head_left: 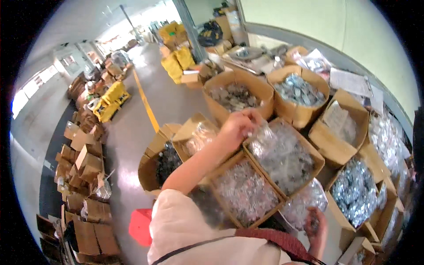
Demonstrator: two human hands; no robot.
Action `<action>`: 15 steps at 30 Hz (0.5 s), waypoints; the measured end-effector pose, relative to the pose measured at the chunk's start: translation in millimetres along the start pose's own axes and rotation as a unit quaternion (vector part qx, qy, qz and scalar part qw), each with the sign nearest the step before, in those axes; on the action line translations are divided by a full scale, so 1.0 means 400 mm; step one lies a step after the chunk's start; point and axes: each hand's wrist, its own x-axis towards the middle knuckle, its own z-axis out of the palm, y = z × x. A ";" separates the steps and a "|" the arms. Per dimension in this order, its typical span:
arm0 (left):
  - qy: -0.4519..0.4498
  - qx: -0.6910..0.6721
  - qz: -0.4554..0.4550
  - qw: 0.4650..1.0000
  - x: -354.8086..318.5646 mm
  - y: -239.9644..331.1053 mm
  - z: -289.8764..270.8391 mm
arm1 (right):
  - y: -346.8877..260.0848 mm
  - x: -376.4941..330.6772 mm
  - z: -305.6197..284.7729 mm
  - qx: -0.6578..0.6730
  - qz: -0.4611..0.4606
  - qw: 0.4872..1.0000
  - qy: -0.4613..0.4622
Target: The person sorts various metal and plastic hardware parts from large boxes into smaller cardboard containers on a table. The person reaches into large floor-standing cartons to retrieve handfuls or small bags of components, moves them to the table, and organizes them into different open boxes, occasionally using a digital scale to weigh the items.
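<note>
My left hand [237, 126] reaches out over an open cardboard box [309, 148] full of clear bags of small metal parts. Its fingers are closed on the top of one clear plastic bag [263, 137] at the box's far corner. Lower down, my right hand [316, 227] rests with bent fingers against another clear bag of metal parts [300, 203] that lies between the boxes; whether it grips the bag is hard to tell. A second box of bagged parts [245, 192] sits just under my left forearm.
Several more open cardboard boxes of metal parts stand around, such as two round-sided ones [236, 95] [299, 92] at the back and others on the right [355, 192]. Flattened and stacked cartons [86, 163] line the left. Yellow bins [176, 64] and a red object [140, 226] stand on the floor.
</note>
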 end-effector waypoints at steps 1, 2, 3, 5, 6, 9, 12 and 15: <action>-0.031 0.044 -0.029 0.998 -0.047 -0.018 0.039 | 0.007 0.017 0.057 -0.024 0.003 0.998 -0.061; -0.048 0.008 -0.110 0.993 -0.099 -0.037 0.092 | 0.004 0.040 0.112 -0.018 0.034 0.991 -0.125; -0.060 -0.029 -0.186 0.980 -0.149 -0.062 0.141 | 0.005 0.054 0.161 -0.013 0.068 0.979 -0.193; -0.141 0.080 -0.224 0.961 -0.219 -0.113 0.192 | 0.032 0.043 0.242 0.026 0.126 0.976 -0.178; -0.132 0.074 -0.226 0.962 -0.227 -0.133 0.178 | 0.043 0.041 0.265 0.072 0.167 0.969 -0.165; -0.104 0.240 -0.136 0.956 -0.243 -0.189 0.069 | 0.091 0.094 0.250 -0.101 0.171 0.951 -0.237; 0.171 0.519 -0.039 0.837 -0.185 -0.221 -0.183 | 0.134 0.093 0.211 -0.020 0.144 0.979 -0.139; 0.197 0.711 -0.166 0.654 -0.211 -0.296 -0.448 | 0.122 0.078 0.194 0.051 0.126 0.982 -0.132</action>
